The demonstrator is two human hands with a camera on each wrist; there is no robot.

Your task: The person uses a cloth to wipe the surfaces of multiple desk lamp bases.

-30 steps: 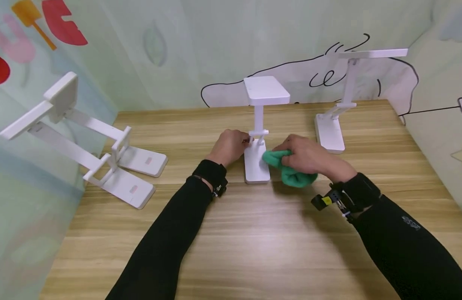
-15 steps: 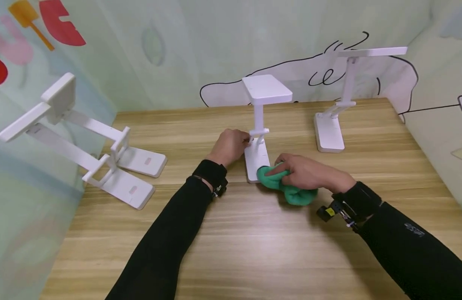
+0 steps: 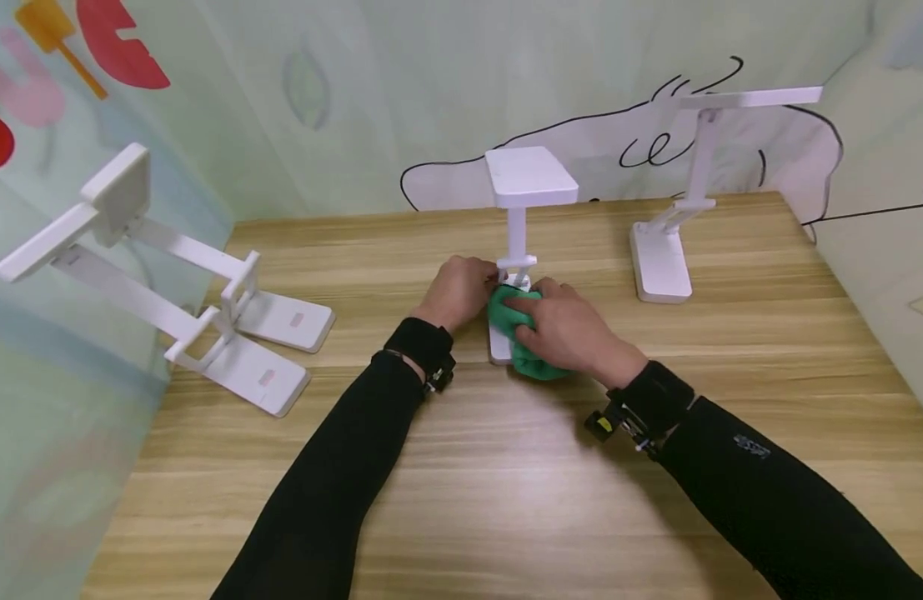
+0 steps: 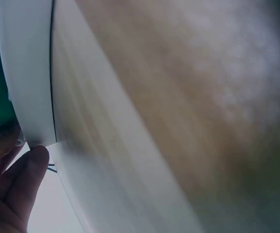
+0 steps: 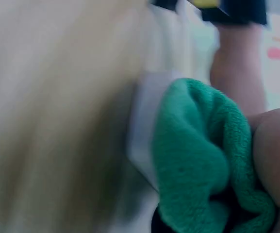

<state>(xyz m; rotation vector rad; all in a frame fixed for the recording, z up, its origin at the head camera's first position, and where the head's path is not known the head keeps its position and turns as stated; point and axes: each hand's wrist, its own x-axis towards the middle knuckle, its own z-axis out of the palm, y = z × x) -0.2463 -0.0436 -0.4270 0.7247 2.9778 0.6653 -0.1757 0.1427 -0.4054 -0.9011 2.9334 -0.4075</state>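
Observation:
A white desk lamp (image 3: 532,177) stands upright at the middle of the table, its flat head over its base. My left hand (image 3: 458,292) pinches the rear end of the lamp's base; in the left wrist view the thumb and fingertips (image 4: 39,158) meet at the base's edge. My right hand (image 3: 569,329) grips a bunched green cloth (image 3: 538,364) and presses it on the top of the base, covering most of it. Fuzzy folds of the cloth (image 5: 193,150) fill much of the right wrist view, over the side of the white base (image 5: 144,126).
Two more white lamps (image 3: 258,375) stand side by side at the left of the wooden table (image 3: 461,500). Another white lamp (image 3: 659,262) stands at the back right. A wall covering with printed drawings (image 3: 356,100) rises behind the table's rear edge.
My right hand has wiped the cloth toward the near end of the base, then back up and left over the base near the hinge. My left hand stays at the base's rear.

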